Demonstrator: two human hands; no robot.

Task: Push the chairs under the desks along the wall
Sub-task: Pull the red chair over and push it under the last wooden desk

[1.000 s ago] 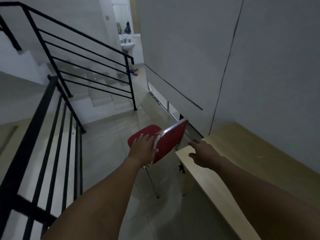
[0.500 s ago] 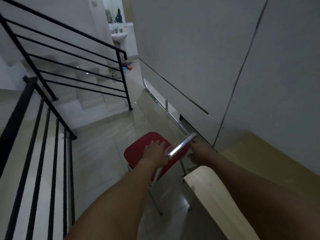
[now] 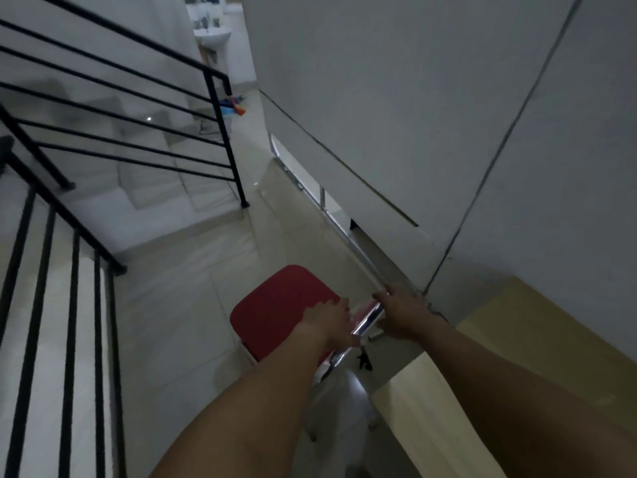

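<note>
A red chair point(image 3: 275, 305) with a chrome frame stands on the tiled floor, just left of a light wooden desk point(image 3: 510, 367) that runs along the grey wall. I look down on its seat; the backrest top shows as a shiny metal bar between my hands. My left hand point(image 3: 332, 320) grips the left end of that backrest top. My right hand point(image 3: 401, 313) holds its right end, close to the desk's far corner. The chair legs are mostly hidden under my left forearm.
A black metal stair railing point(image 3: 220, 132) and a second railing point(image 3: 72, 270) border the landing on the left. A white sink point(image 3: 212, 37) and colourful items point(image 3: 234, 105) lie far down the corridor. A low metal-framed opening point(image 3: 322, 201) runs along the wall base.
My right hand moved off the desk edge onto the backrest. The chair has turned so the backrest is seen edge-on from above, and I have come closer.
</note>
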